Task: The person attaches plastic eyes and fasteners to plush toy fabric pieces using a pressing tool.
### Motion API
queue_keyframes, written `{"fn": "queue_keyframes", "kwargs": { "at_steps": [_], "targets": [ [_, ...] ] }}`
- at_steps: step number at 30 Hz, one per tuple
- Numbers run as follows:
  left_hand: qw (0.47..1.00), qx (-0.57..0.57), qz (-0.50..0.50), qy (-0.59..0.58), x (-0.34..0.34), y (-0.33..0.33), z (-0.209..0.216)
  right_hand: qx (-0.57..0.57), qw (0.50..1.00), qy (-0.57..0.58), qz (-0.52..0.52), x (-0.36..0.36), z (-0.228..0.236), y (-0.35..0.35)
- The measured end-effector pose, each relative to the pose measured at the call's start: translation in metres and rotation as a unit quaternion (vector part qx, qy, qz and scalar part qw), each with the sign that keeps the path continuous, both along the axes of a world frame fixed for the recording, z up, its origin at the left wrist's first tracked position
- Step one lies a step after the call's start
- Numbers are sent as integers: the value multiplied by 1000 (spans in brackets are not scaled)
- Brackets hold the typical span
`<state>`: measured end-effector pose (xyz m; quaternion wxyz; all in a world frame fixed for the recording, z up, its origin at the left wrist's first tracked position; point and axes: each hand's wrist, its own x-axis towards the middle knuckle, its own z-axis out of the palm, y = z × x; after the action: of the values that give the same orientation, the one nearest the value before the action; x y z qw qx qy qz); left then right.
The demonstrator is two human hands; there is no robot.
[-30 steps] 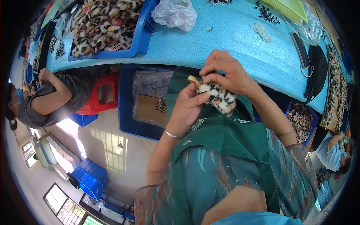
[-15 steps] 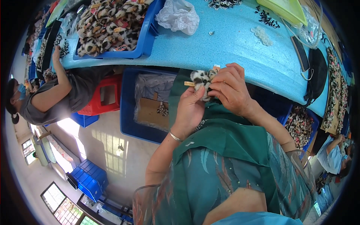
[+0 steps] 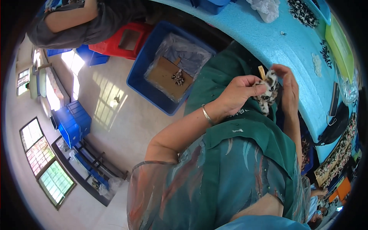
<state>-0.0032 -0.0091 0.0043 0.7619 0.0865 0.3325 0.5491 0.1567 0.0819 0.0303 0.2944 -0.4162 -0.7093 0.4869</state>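
Note:
A small spotted plush toy [image 3: 271,87], white with black and brown patches and dark eyes, is held above my lap at the table's near edge. My left hand [image 3: 242,92] grips its side, with the thumb pressed across the fur. A yellowish fabric tag [image 3: 262,72] sticks up from the toy beside the left fingers. On the toy's other side, my right hand [image 3: 290,89] curls round with bent fingertips at the top, by an ear. The palm side of the right hand is partly hidden.
A blue bin [image 3: 133,78] beside me holds cardboard and another spotted plush piece [image 3: 178,78]. The blue-topped table [image 3: 264,42] carries black-and-white small parts [image 3: 303,13], clear pieces [image 3: 317,65], a green basket [image 3: 340,50] and a phone [image 3: 334,99]. A person sits beside a red stool [image 3: 119,42].
The view has turned, so the table and toy now appear farther right, and the tray of plush toys has mostly left the picture. My right fingers have shifted to the toy's top.

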Motion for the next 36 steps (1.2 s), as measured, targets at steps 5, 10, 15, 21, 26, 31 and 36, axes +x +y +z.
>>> {"fn": "queue_keyframes", "kwargs": {
  "at_steps": [5,10,15,21,26,31,36],
  "targets": [
    [992,-40,-83,-83,-18,-4,11,-214,973,71,45,-8,-19,-16],
    [986,34,-125,-103,-32,-19,5,-228,962,150,-7,-23,-2,-23],
    [999,47,5,10,-29,-7,18,26,998,18,-61,-39,-7,-23],
    [967,97,26,234,-28,-5,13,-91,982,156,-46,-46,-9,-26],
    [988,39,47,141,-26,-5,9,-245,958,143,32,-36,-17,-20],
    [998,42,5,52,-34,-1,12,-135,983,113,46,-30,-9,-18],
    [992,77,-11,102,-39,0,13,-73,994,40,71,-37,-1,3]
  ]
}}
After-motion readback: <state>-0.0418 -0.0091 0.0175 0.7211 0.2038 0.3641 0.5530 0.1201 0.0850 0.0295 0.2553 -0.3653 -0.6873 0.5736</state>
